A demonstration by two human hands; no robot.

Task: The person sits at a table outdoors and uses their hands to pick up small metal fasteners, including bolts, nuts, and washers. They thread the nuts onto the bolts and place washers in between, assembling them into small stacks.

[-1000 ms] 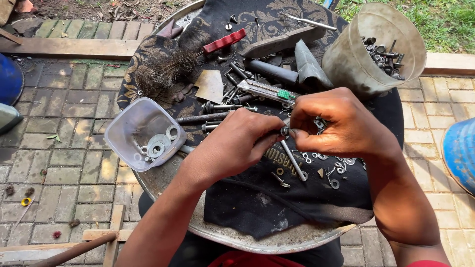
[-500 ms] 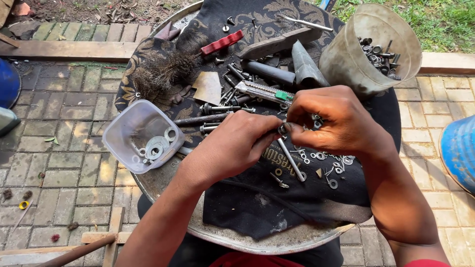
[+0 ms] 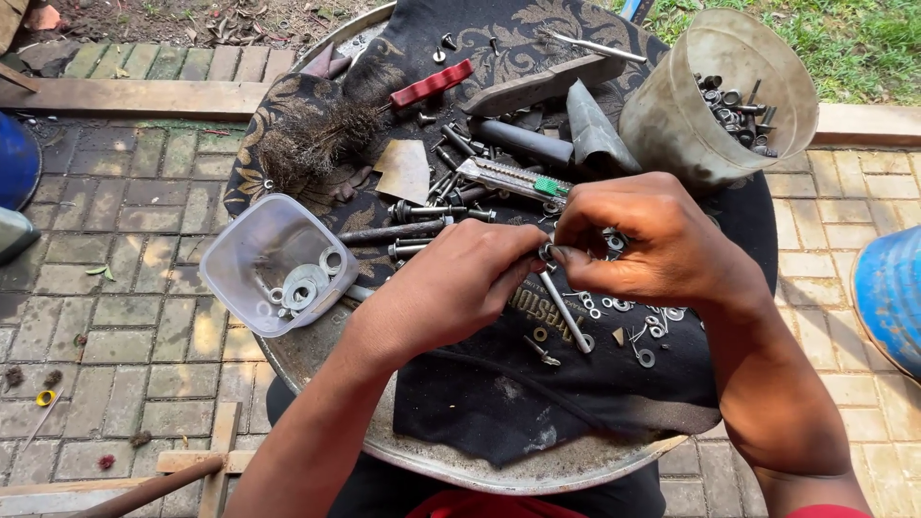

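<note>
My left hand [image 3: 451, 288] and my right hand [image 3: 652, 240] meet over a round metal tray [image 3: 317, 360] covered by a black patterned cloth [image 3: 499, 403]. Both pinch the head of a long bolt [image 3: 566, 312] that slants down toward the cloth; my right fingertips also press a small nut or washer at its top. Loose washers and nuts [image 3: 633, 336] lie on the cloth under my right hand. Bolts and a utility knife [image 3: 513, 180] lie just beyond my fingers.
A clear plastic tub [image 3: 273, 264] with washers sits on the tray's left edge. A tilted bucket [image 3: 710, 91] of nuts and bolts stands at the back right. A wire brush with red handle [image 3: 365, 120] lies behind. Blue containers [image 3: 887, 297] flank the brick paving.
Both hands have stayed together on the bolt, with only slight finger shifts. The view has drifted a little.
</note>
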